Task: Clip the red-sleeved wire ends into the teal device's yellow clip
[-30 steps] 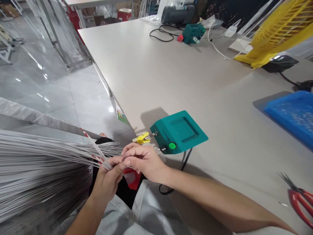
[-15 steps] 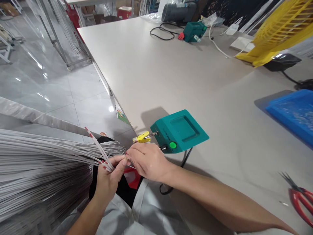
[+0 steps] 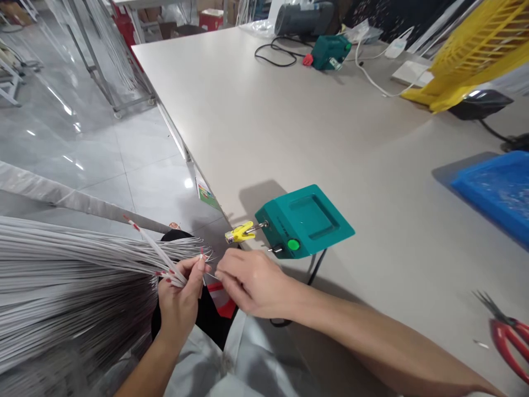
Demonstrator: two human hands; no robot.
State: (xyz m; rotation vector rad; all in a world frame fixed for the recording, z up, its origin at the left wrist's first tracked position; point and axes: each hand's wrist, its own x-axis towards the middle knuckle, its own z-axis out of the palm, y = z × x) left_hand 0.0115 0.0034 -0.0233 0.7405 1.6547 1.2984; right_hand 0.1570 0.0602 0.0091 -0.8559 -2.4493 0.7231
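Observation:
My left hand (image 3: 179, 295) is closed on a few white wires (image 3: 159, 251) with red ends. The tip of one wire stands up between its thumb and forefinger. My right hand (image 3: 252, 281) is pinched just to the right, apart from the left, and a thin pale strand (image 3: 211, 275) reaches its fingertips. Behind the right hand, a green device (image 3: 300, 220) with a bright green button (image 3: 293, 245) lies at the table edge. A yellow clip (image 3: 241, 232) is fixed to its metal rod. A large bundle of white wires (image 3: 82, 248) hangs at my left.
Red-handled scissors (image 3: 510, 336) lie on the table (image 3: 330, 132) at right, below a blue tray (image 3: 500, 184). Farther back are a yellow fan (image 3: 475, 55), another green device (image 3: 330, 52) and a dark grey motor (image 3: 303, 19). A wheeled metal rack (image 3: 99, 71) stands beyond the table's left edge.
My hands have moved apart: the right has drawn back slightly right and down, the left slightly left. A wire tip between the left fingertips has come into sight.

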